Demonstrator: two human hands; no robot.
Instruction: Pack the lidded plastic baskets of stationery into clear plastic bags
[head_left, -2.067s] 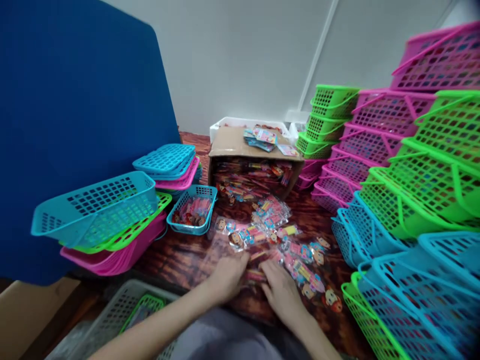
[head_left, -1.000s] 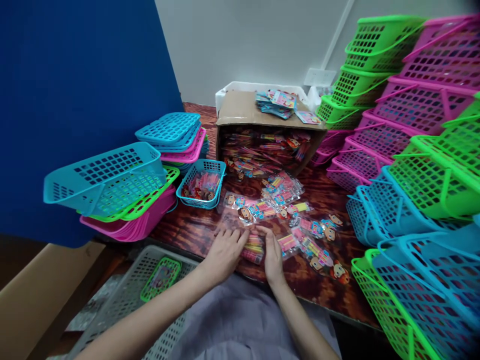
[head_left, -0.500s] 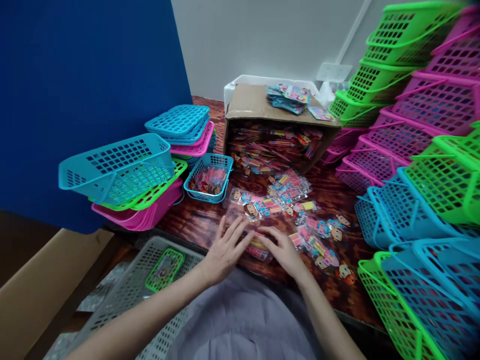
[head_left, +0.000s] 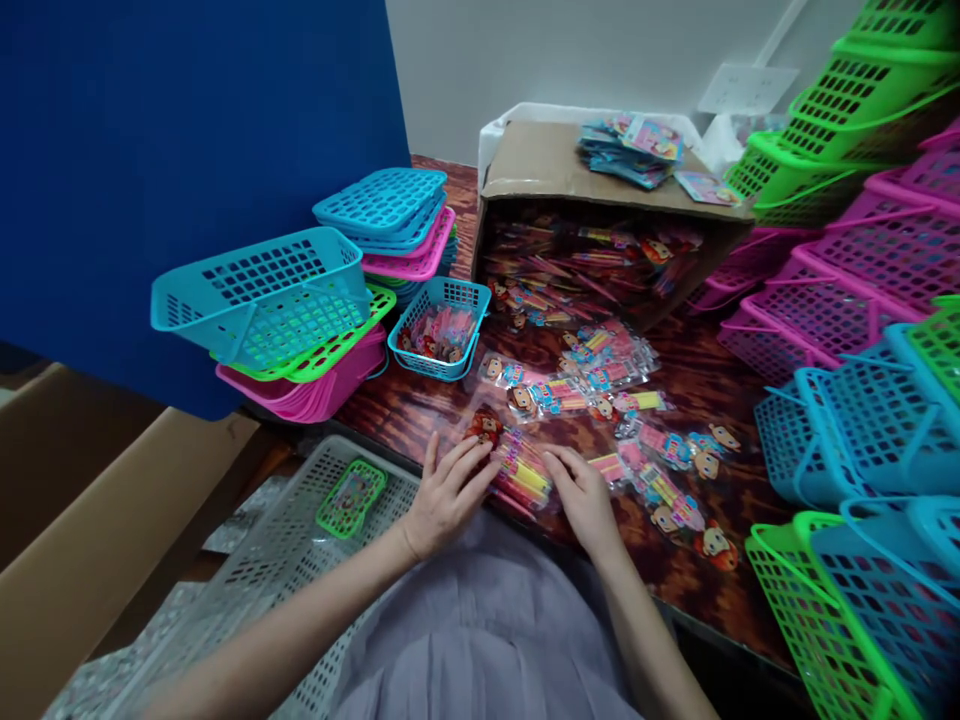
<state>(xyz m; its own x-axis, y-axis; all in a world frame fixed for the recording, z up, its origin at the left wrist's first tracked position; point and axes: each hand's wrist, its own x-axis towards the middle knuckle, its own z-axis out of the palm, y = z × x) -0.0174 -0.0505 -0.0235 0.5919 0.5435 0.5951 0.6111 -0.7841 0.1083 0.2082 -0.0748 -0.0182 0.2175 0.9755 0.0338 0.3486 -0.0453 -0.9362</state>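
Note:
Small clear packets [head_left: 525,470] of pink and yellow sticks, with a red-haired cartoon head at one end, lie in a pile at the table edge between my hands. My left hand [head_left: 450,500] rests its outstretched fingertips on the pile's left end near the cartoon head, thumb apart. At the right end, my right hand [head_left: 587,498] has its bent fingers and thumb close together on the packet edge. More loose packets [head_left: 555,393] lie spread behind and to the right. A blue basket [head_left: 440,370] holding similar packets stands behind my left hand.
An open carton [head_left: 540,160] full of packets lies on its side at the back, flat cards [head_left: 634,150] on top. Stacked baskets [head_left: 840,420] crowd the right; more baskets [head_left: 259,300] stand left. A grey crate [head_left: 292,545] sits below the table edge, a green basket [head_left: 351,498] inside.
The view has shifted, so the surroundings appear moved. My hands have spread a little apart, uncovering more of the packets and the red-haired head. My right fingers are more bent.

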